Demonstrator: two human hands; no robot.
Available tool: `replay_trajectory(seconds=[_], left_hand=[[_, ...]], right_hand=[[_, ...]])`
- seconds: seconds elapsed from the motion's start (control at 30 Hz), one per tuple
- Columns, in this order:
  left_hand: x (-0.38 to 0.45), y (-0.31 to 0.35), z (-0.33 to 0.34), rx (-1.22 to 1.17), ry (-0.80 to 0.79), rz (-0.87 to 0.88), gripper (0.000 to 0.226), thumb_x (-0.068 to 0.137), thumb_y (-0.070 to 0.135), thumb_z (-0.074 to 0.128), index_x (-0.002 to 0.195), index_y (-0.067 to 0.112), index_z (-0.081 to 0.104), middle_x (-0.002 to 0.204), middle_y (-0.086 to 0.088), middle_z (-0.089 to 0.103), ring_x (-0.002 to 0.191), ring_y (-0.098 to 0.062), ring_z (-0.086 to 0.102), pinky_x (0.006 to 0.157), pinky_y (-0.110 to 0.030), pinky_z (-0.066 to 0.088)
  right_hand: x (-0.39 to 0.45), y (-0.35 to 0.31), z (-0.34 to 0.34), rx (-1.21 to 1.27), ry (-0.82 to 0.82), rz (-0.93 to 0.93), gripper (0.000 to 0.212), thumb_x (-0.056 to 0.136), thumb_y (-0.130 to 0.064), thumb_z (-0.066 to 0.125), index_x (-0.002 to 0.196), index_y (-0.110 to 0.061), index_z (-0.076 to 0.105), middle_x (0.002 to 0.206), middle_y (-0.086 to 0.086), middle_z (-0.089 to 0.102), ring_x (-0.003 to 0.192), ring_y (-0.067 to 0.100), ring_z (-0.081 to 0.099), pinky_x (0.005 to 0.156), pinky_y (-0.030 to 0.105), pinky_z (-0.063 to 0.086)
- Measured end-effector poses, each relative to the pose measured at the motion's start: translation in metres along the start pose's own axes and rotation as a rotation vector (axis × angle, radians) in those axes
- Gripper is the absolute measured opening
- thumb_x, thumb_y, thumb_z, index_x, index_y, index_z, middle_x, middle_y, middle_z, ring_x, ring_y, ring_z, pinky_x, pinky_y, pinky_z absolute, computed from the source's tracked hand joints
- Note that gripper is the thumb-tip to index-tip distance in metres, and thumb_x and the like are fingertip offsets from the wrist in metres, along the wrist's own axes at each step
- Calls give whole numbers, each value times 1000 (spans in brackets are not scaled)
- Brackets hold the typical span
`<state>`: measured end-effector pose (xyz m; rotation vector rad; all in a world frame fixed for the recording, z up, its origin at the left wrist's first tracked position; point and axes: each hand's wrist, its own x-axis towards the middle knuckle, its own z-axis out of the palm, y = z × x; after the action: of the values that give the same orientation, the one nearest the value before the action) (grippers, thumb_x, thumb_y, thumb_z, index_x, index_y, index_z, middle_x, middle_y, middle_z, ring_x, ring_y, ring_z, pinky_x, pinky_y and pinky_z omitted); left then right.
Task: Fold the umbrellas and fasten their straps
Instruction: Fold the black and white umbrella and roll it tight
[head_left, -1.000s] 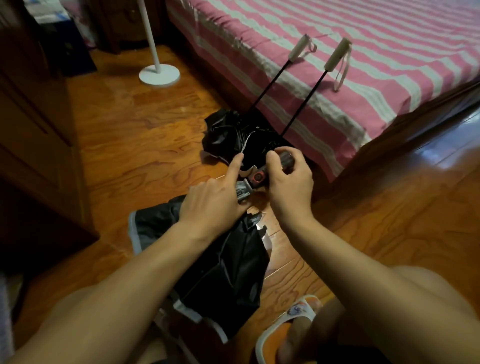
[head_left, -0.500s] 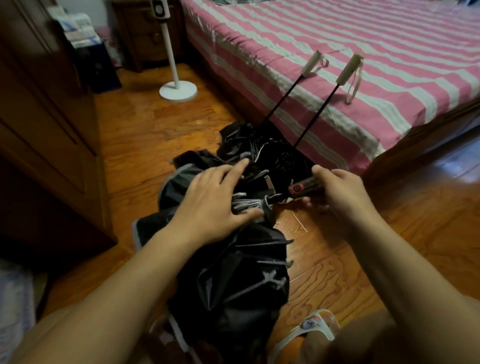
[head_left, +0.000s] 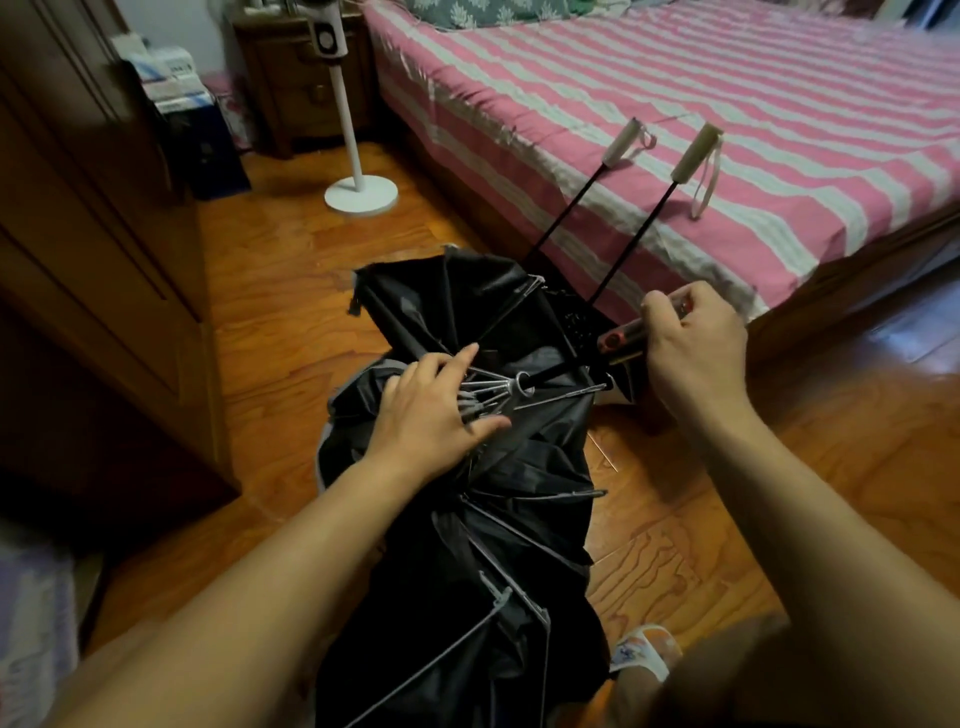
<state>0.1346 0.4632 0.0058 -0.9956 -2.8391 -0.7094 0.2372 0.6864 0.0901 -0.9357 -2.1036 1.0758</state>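
A black umbrella (head_left: 467, 545), partly collapsed, was laid on the floor (head_left: 291, 332) beside the bed (head_left: 675, 130). Its ribs were pressed by the left hand (head_left: 431, 415) with fingers spread; its handle (head_left: 623, 340) was gripped by the right hand (head_left: 696, 343). Two more umbrellas (head_left: 644, 234) were leaned against the bed.

My left hand (head_left: 434, 415) rests fingers-spread on the black umbrella (head_left: 498, 519), right at the metal rib hub. My right hand (head_left: 691, 345) grips its dark handle (head_left: 621, 340), red button showing. Canopy is half collapsed on the wood floor (head_left: 291, 332), ribs sticking out. Two more umbrellas lean against the striped bed (head_left: 727, 104), cream handles (head_left: 693, 158) up; their canopies look bunched behind mine, hard to tell. White fan stand (head_left: 360, 192) far left.
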Motion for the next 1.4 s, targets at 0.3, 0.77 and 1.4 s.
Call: replay_trajectory(seconds=[0.3,0.77,1.4], left_hand=[[6,1,-34,-283,379,104,10,91,22,74,90,14,69,88,5,68,84,-12,62,77,-36,50],[-16,18,-57,-271,296,9,54,89,-14,57,137,9,61,120,2,55,112,-7,50,99,-10,35],[133,120,-394,283,581,-24,63,96,23,61,155,23,40,158,-14,35,145,-35,33,119,-47,28]], right_hand=[[-1,8,-13,136,96,65,24,99,-31,55,88,-10,58,72,-3,59,64,12,62,58,27,46],[-7,3,-91,127,257,-123,27,101,-31,54,83,-10,51,67,-7,48,61,17,43,62,31,26],[43,-220,-234,319,651,-469,33,105,-35,49,111,-4,59,98,4,62,87,18,57,65,8,31]])
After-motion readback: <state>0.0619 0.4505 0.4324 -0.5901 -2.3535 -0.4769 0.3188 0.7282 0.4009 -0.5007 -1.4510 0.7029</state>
